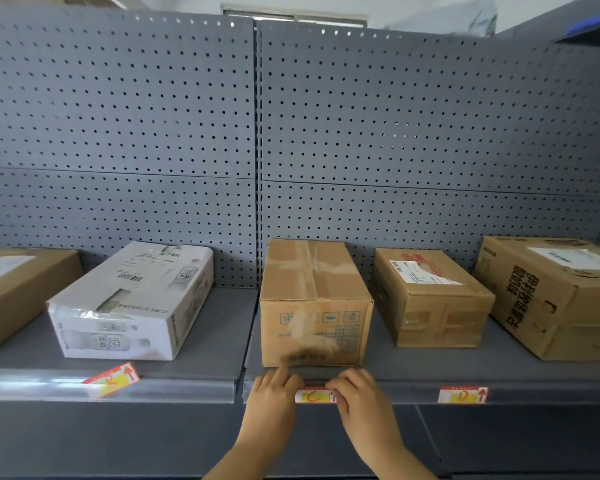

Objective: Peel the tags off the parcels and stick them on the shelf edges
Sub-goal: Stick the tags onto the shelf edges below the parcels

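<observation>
A red and yellow tag [314, 396] marked C lies flat against the grey shelf edge [187, 391], right below the brown cardboard parcel [312, 303] in the middle. My left hand [272, 393] presses the tag's left end and my right hand [355, 393] presses its right end, fingers curled over the shelf lip. A second tag [462, 394] sits on the edge under the smaller brown parcel [430, 299]. A third tag [113, 379] hangs crooked on the edge below the white parcel [132, 303].
More brown parcels stand at the far left [18, 292] and the far right [555, 292]. A grey pegboard wall [291, 133] backs the shelf. A dark panel runs below the shelf edge.
</observation>
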### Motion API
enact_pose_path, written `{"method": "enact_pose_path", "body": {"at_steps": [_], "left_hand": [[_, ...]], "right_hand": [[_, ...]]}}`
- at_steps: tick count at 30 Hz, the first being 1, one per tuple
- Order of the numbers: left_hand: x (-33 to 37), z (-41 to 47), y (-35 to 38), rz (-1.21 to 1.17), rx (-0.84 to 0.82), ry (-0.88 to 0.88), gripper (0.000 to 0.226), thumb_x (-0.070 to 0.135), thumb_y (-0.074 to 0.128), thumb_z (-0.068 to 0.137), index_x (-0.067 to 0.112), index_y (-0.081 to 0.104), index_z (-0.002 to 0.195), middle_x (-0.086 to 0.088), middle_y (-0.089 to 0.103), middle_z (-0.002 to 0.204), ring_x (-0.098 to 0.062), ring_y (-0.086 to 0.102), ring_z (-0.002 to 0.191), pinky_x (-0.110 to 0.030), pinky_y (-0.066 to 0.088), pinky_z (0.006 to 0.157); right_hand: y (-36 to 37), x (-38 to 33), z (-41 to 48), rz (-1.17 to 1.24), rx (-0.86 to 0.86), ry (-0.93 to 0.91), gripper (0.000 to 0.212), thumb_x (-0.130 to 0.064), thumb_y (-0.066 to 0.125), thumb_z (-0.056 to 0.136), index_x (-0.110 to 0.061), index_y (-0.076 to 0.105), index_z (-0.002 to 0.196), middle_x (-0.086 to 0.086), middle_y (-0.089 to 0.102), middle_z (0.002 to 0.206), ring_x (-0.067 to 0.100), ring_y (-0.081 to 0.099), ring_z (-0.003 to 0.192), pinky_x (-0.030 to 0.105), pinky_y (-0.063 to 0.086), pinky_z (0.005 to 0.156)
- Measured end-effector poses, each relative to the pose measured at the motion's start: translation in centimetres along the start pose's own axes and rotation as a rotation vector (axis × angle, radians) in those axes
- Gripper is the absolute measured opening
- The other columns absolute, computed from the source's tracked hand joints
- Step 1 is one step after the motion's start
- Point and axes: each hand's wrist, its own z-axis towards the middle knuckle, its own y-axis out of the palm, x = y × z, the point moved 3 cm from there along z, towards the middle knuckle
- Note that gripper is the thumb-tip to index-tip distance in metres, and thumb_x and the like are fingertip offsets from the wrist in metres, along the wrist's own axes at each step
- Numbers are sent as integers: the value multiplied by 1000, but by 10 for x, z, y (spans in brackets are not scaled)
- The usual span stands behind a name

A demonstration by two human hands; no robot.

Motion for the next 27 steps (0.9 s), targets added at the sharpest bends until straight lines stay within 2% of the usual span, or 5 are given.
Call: {"method": "enact_pose_path", "body": {"at_steps": [9,20,22,25,27], "left_hand": [[-3,-2,6,-83,-32,-65,45,-8,52,73,19,63,108,-1,59,112,-24,56,99,-26,39,81],[6,-9,3,-34,-12,-43,60,-8,53,72,23,53,124,1,53,124,-22,53,113,-27,39,92],[8,-11,3,-24,-24,-44,66,-9,49,72,24,48,129,1,49,129,-22,51,117,-28,39,93],[10,-20,1,-44,12,-73,70,-7,46,74,28,39,135,4,42,133,-18,47,119,-24,36,94],[9,-30,-4,-39,42,-66,63,-1,65,65,26,56,121,5,54,122,-13,61,99,-18,45,82]], "right_hand": [[4,4,0,-52,-75,-7,28,-8,59,87,-22,65,111,-7,56,111,12,50,106,27,50,78],[16,1,-10,-123,-136,-75,59,-1,54,87,-22,41,139,3,45,125,21,45,112,30,43,88],[12,-3,-13,-134,-94,-66,59,-4,63,82,-21,46,136,4,48,126,22,49,112,28,45,88],[5,-14,-21,-122,-39,-153,64,-13,89,37,-20,73,99,3,68,102,19,63,90,25,55,71],[10,-27,-29,-151,-40,-294,53,-18,86,28,-22,74,80,0,70,90,17,53,89,22,54,68]]}}
